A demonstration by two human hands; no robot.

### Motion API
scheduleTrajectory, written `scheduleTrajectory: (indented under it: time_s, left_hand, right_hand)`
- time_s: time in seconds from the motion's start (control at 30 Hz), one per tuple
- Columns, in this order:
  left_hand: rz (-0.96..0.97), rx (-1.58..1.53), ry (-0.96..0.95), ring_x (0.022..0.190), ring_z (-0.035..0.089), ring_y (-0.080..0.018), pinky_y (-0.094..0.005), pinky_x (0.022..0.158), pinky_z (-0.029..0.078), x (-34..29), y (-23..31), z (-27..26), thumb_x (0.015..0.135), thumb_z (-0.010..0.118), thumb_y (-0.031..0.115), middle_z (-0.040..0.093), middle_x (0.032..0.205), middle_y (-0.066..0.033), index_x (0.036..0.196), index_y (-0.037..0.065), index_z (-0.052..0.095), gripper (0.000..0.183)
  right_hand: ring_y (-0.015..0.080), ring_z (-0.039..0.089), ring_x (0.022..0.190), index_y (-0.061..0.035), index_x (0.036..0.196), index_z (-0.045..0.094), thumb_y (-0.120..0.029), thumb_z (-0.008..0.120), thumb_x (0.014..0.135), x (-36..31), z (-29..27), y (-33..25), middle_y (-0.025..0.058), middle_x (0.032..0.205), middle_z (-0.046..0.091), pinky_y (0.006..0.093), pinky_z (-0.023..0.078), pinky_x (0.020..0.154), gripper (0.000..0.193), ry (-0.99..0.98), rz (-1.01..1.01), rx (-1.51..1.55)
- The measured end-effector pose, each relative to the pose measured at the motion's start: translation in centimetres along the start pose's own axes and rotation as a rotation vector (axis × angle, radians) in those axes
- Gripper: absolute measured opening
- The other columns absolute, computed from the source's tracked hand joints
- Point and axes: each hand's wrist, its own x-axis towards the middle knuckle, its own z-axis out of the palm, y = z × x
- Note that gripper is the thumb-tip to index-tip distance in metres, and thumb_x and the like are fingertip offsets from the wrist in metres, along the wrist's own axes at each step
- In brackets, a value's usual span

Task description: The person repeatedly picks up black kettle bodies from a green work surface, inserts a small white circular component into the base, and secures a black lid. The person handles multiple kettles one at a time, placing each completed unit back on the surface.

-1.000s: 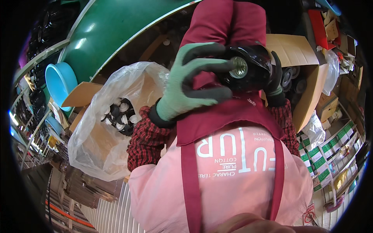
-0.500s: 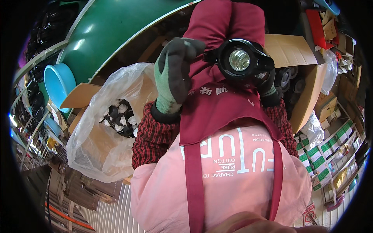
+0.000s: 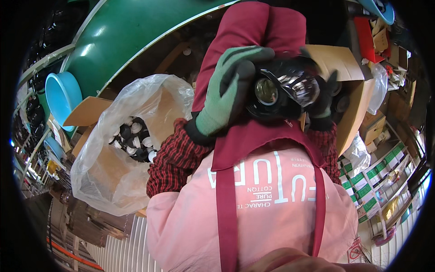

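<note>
A glossy black vacuum jug (image 3: 281, 77) lies tilted over my lap, its round silvery mouth turned toward me on the left. My left hand (image 3: 226, 88), in a green and black glove, is curled against the jug's left side near the mouth, fingers over the top. My right hand (image 3: 322, 99), in a dark glove, grips the jug's right side; its fingers are partly hidden and blurred. To the left, black and white caps (image 3: 136, 138) lie in a clear plastic bag (image 3: 104, 190) lining a carton.
An open cardboard carton (image 3: 358, 113) with dark round parts stands right of my lap. A blue basin (image 3: 63, 97) is at the far left, near a green tabletop (image 3: 122, 36). A shelf with green and white boxes (image 3: 367, 190) is at the right.
The jug has tipped from upright onto its side, so its mouth swung left. My left hand, formerly apart from it, has moved right onto the jug. My right hand stays with it.
</note>
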Motion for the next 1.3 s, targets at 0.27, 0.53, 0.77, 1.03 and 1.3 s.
scheduleTrajectory:
  time_s: [0.27,0.53,0.77,1.03,1.3]
  left_hand:
    - [-0.377,-0.802,0.094,0.129,0.055,-0.0255,-0.0406,0.111,0.044,6.8,-7.7,1.5,0.107,0.049,0.044,0.055,0.142,-0.0138,0.15,0.002,0.042,0.06]
    - [-0.133,-0.589,0.176,0.128,0.056,-0.0232,-0.0355,0.109,0.044,4.2,-5.6,-0.1,0.106,0.054,0.022,0.053,0.142,-0.0146,0.153,0.002,0.037,0.053]
    - [0.354,0.021,0.043,0.137,0.048,-0.0282,-0.041,0.117,0.039,3.0,-0.2,-0.2,0.071,0.094,0.018,0.043,0.153,-0.0147,0.152,0.004,0.04,0.099]
    - [0.508,0.346,-0.103,0.126,0.054,-0.0339,-0.0478,0.105,0.038,1.9,2.4,2.6,0.058,0.096,0.045,0.053,0.145,-0.0154,0.124,0.021,0.069,0.075]
    - [0.507,0.56,-0.064,0.132,0.049,-0.042,-0.0574,0.106,0.035,0.5,2.5,3.5,0.064,0.089,0.054,0.051,0.146,-0.021,0.103,0.018,0.072,0.056]
  right_hand:
    - [0.0275,0.066,0.112,0.0046,0.148,0.046,-0.008,0.073,0.081,5.5,-2.0,-22.2,0.014,0.124,0.066,0.0391,0.058,0.093,0.073,0.249,-0.408,-0.501]
    - [0.0313,0.062,0.12,-0.0024,0.147,0.049,-0.033,0.059,0.092,10.2,-9.6,-14.7,0.0151,0.132,0.063,0.0457,0.054,0.099,0.064,-0.002,0.071,-0.216]
    - [0.0346,0.059,0.126,-0.0085,0.147,0.052,-0.054,0.046,0.101,3.3,-1.7,-3.9,0.0162,0.139,0.061,0.0515,0.051,0.105,0.065,0.112,0.139,1.508]
    - [0.0311,0.058,0.13,-0.0043,0.148,0.05,-0.059,0.053,0.098,-4.9,-1.5,11.1,0.0163,0.145,0.059,0.0457,0.046,0.112,0.074,0.26,0.292,0.982]
    - [0.0328,0.058,0.129,-0.0036,0.148,0.049,-0.054,0.052,0.099,0.0,1.3,0.8,0.0178,0.145,0.059,0.048,0.046,0.111,0.071,0.0,0.412,1.632]
